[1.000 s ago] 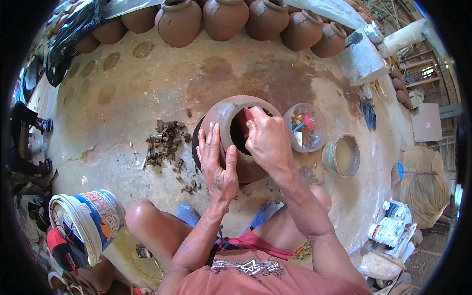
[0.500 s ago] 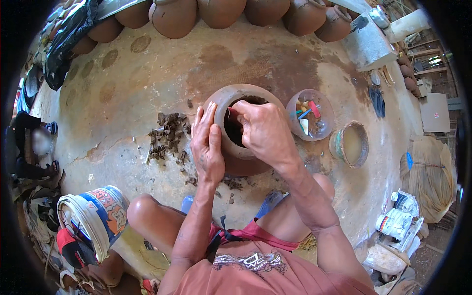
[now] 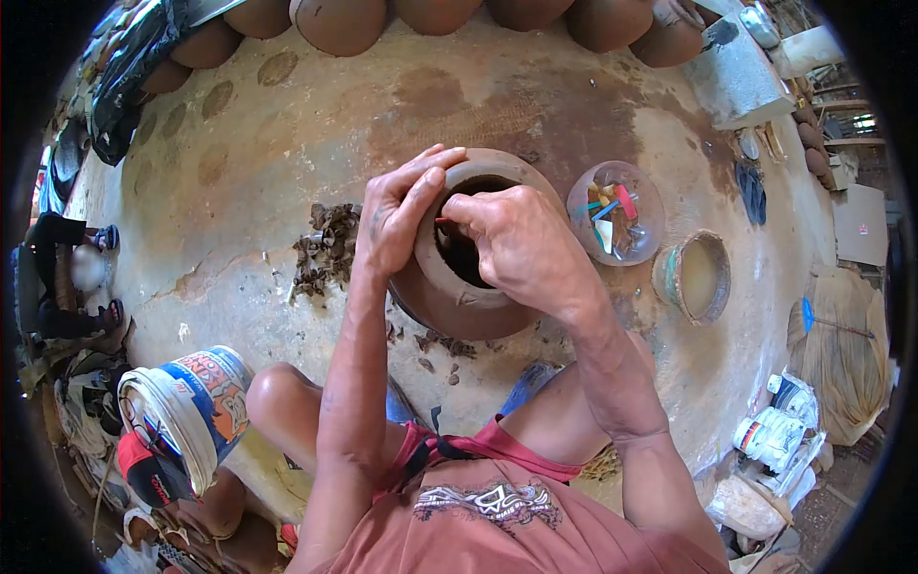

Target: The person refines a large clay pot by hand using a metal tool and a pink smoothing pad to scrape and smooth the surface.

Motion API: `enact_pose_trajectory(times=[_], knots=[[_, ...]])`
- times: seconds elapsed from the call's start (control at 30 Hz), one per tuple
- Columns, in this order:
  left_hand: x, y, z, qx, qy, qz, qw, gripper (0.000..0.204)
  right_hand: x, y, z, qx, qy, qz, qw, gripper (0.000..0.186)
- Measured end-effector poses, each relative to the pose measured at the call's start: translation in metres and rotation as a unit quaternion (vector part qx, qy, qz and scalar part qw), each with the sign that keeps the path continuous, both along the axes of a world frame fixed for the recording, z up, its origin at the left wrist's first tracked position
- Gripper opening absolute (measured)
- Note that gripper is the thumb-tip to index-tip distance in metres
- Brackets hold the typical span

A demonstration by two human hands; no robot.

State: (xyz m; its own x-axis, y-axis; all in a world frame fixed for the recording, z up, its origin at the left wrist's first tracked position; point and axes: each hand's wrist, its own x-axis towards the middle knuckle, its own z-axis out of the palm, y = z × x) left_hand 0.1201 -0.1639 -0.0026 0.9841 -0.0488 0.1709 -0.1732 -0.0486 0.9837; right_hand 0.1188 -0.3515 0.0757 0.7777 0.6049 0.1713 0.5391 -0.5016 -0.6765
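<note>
At frame centre, left hand [image 3: 402,215] cups the pot [image 3: 449,287] rim, right hand [image 3: 516,244] curls fingers inside around something small; uneven pressure could distort the wall.

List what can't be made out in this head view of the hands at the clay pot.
- Inside of the clay pot: dark, and covered by the right hand.
- Right fingertips: down in the pot's mouth, hidden by the hand itself.
- Left hand palm side: pressed on the pot's rim, unseen.
- Clear tub: contents too small to identify.
- Row of pots: cut off by the top edge.
</note>
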Motion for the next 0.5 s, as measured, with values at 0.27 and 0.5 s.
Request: enact_pose_trajectory(times=[0.27, 0.5], knots=[[0.043, -0.004, 0.016, -0.012, 0.092, -0.136, 0.986, 0.058, 0.005, -0.009, -0.001, -0.008, 0.003, 0.018, 1.000, 0.029], [0.082, -0.013, 0.016, 0.034, 0.068, -0.221, 0.972, 0.059, 0.004, -0.016, -0.001, -0.010, 0.008, 0.058, 0.998, 0.022]])
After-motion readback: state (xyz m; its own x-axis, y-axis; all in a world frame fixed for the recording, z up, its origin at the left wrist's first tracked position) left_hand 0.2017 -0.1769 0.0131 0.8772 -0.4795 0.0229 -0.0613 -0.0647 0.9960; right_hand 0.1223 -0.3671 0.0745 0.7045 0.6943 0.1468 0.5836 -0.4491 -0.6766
